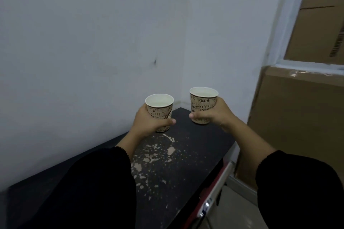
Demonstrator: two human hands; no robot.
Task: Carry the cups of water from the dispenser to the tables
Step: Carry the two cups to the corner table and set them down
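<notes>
While both paper cups stand upright over the far end of a dark table, each is held by one hand. Left cup (159, 107): printed brown lettering, pale interior, gripped around its lower wall by the left hand (149, 121), thumb across the front, fingers wrapped behind. Right cup (203, 103): same print, held slightly higher by the right hand (214, 115), thumb across its base, fingers curled around the far side. Whether either cup touches the table (167, 169) cannot be told. Its top is black with pale chipped patches. Black sleeves (96, 188) cover both forearms. Grey wall (83, 33) behind; cardboard boxes (297, 117) stand at right.
</notes>
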